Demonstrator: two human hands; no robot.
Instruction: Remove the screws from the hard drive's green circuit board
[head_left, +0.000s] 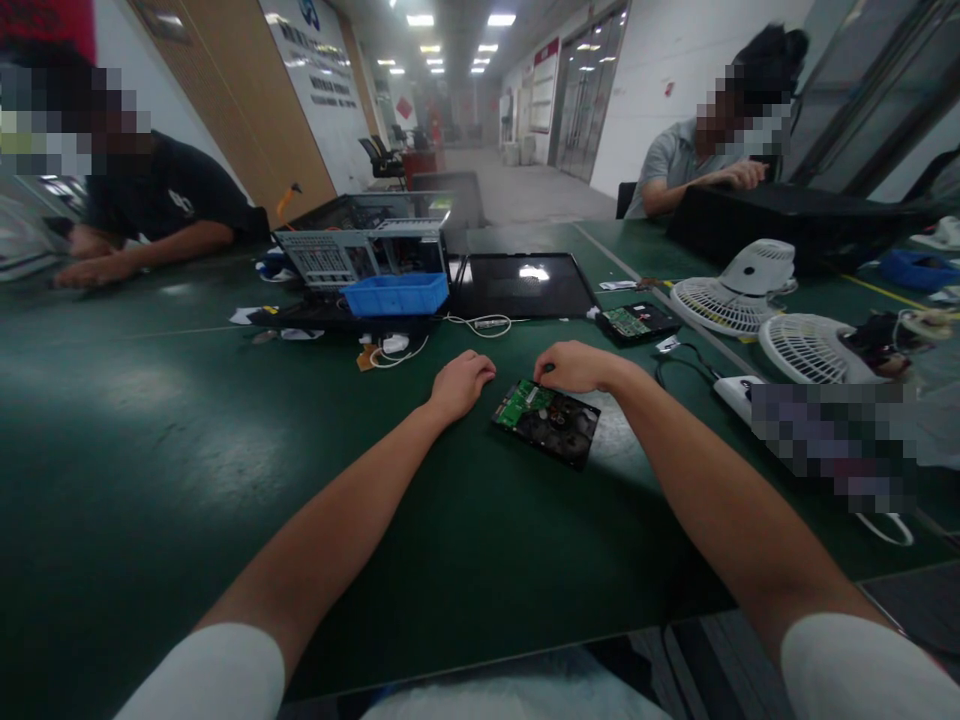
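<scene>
A hard drive (551,420) lies on the green table in front of me, its green circuit board and black casing facing up. My right hand (574,367) is at the drive's far edge, fingers pinched together. A small dark round end shows between them; what it belongs to is hidden. Left of the drive, my left hand (461,388) rests on the tabletop with its fingers curled and pressed together, apart from the drive. Whether anything is in those fingertips cannot be seen. A second drive-like unit with a green board (637,322) lies farther right.
Beyond my hands stand an opened computer case (360,255), a blue bin (397,295) and a flat black panel (525,285). White fans (731,300) and a power strip (739,392) lie to the right. Two people sit across the table, one by a black case (787,220).
</scene>
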